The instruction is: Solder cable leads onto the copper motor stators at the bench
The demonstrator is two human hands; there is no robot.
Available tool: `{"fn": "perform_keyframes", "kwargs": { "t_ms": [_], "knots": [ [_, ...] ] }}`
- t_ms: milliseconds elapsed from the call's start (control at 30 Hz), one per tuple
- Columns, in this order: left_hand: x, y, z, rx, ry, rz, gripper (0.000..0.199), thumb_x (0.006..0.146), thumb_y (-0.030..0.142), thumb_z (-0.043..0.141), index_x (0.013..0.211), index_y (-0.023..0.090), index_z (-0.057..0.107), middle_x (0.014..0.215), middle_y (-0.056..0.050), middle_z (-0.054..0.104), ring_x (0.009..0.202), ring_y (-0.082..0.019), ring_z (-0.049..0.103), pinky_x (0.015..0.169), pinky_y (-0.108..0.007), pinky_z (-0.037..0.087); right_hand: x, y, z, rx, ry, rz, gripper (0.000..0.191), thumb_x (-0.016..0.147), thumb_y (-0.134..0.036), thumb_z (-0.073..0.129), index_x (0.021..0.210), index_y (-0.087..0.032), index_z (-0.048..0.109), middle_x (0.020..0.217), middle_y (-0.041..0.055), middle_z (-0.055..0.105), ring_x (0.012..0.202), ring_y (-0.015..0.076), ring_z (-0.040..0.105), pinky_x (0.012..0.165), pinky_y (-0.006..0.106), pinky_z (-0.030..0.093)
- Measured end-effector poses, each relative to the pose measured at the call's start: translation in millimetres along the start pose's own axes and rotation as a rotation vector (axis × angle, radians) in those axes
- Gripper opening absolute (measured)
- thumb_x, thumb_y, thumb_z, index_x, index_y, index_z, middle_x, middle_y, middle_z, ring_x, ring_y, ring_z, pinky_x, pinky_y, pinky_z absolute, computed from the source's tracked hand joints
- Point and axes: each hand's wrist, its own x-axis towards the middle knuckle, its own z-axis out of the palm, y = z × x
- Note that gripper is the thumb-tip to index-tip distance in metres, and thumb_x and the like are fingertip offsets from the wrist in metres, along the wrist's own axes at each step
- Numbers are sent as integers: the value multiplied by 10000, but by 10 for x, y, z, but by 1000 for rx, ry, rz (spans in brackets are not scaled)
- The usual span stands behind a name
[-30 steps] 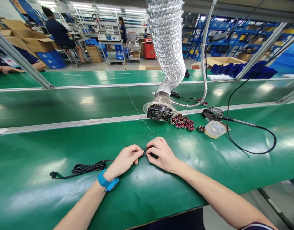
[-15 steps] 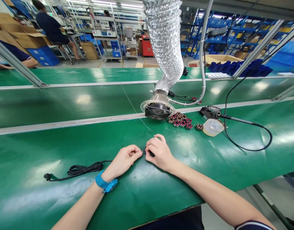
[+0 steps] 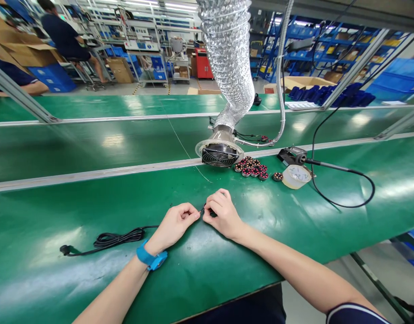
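Observation:
My left hand (image 3: 178, 222), with a blue strap on its wrist, is closed in a pinch on the end of a black cable (image 3: 120, 237). The cable's bundled coil lies on the green mat to the left, and its plug (image 3: 65, 249) points left. My right hand (image 3: 223, 213) is pinched close beside the left fingertips. A short dark piece of the cable end shows between the two hands. Fingers hide most of that end, so its fine detail cannot be made out.
A fan-fronted extraction hood (image 3: 219, 153) hangs from a silver duct ahead of my hands. Several small round motor coils (image 3: 252, 168) sit beneath it. Rightward are a clear tub (image 3: 296, 176) and a soldering iron (image 3: 325, 164) in its stand. A co-worker (image 3: 63, 38) sits far left.
The view has shifted slightly. Both hands keep their pinch at nearly the same spot, with the right fingers curled a little closer together.

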Motion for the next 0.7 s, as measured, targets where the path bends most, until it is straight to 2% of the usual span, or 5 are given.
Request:
{"fn": "perform_keyframes", "kwargs": {
  "t_ms": [333, 400, 500, 567, 700],
  "knots": [
    [9, 3, 22, -33, 6, 4, 362, 782, 508, 620, 721, 152, 590, 721, -17, 585, 691, -143, 488, 665, -262, 382, -23, 18, 54, 0, 24, 22, 179, 833, -69, 495, 739, -221, 475, 760, 10, 580, 732, 164, 517, 827, 380, 426],
    [1, 4, 13, -5, 6, -14, 376, 775, 522, 623, 717, 153, 589, 707, -14, 573, 673, -138, 472, 640, -257, 368, -29, 128, 14, -3, 57, 53, 179, 816, -71, 508, 727, -222, 471, 759, 14, 574, 750, 174, 522, 812, 374, 428],
    [-35, 9, -6, 15, -9, -51, 393, 773, 539, 620, 709, 153, 580, 669, 2, 534, 612, -116, 422, 584, -243, 331, -39, 347, -129, -39, 222, 196, 175, 758, -66, 535, 710, -220, 468, 761, 18, 570, 775, 189, 541, 765, 361, 429],
    [-58, 10, -19, 1, -16, -71, 400, 780, 548, 611, 722, 155, 574, 641, 19, 496, 570, -100, 389, 552, -235, 310, -40, 437, -224, -70, 284, 257, 160, 756, -72, 551, 723, -215, 490, 768, 15, 582, 785, 189, 559, 777, 362, 426],
    [-24, -18, -39, -33, -10, -104, 398, 804, 550, 595, 777, 154, 577, 604, 42, 456, 524, -88, 398, 526, -225, 316, 8, 406, -257, -71, 225, 191, 112, 840, -119, 563, 774, -207, 548, 763, -1, 624, 765, 164, 579, 830, 362, 420]
  ]
}}
